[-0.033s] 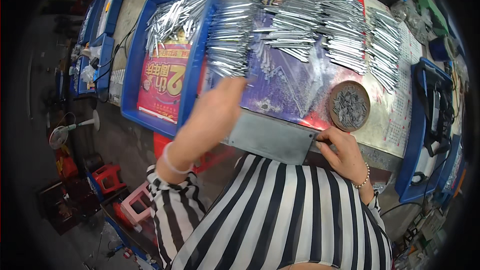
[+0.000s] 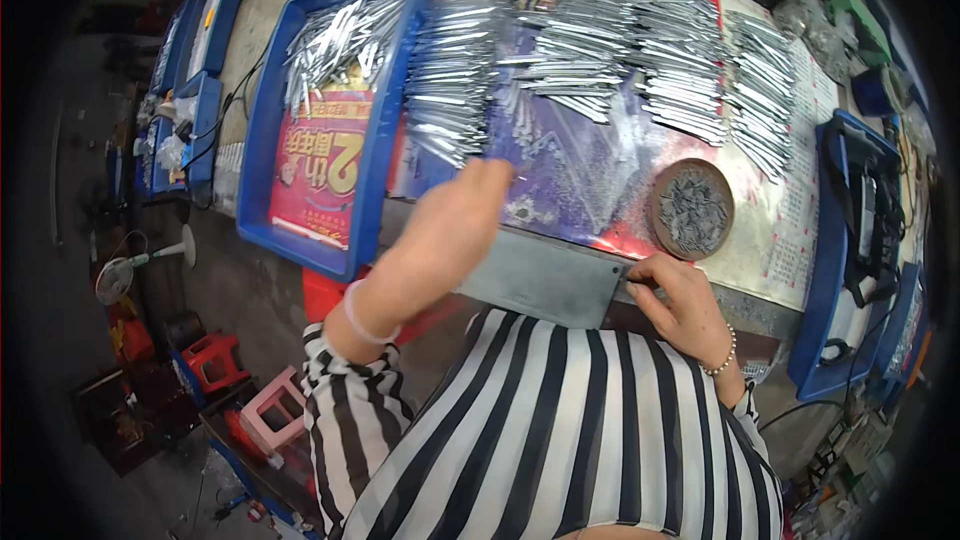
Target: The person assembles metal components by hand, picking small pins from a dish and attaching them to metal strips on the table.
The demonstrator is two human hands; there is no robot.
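My left hand (image 2: 450, 225), blurred by motion, is above the bench just off the near end of a long stack of thin silver metal rods (image 2: 450, 90). Its fingers are closed together; a thin bit shows at the fingertips, too small to name. At the right end of a flat grey metal plate (image 2: 540, 275) on the bench's front edge is my right hand (image 2: 685, 305). Its thumb and index finger pinch together, and what they hold, if anything, is hidden. Behind it stands a round brown bowl (image 2: 727, 225) of small dark metal pieces.
More rod stacks (image 2: 680, 65) lie across the back and right of the bench. On the left, a blue tray (image 2: 365, 180) holds loose rods on a red printed sheet. Another blue tray (image 2: 815, 340) with black items stands at the right. A pink stool (image 2: 270, 410) is below left.
My left hand has moved slightly right and nearer to me, away from the rod stack. The right hand keeps its place at the plate's end. The whole view has shifted a little.
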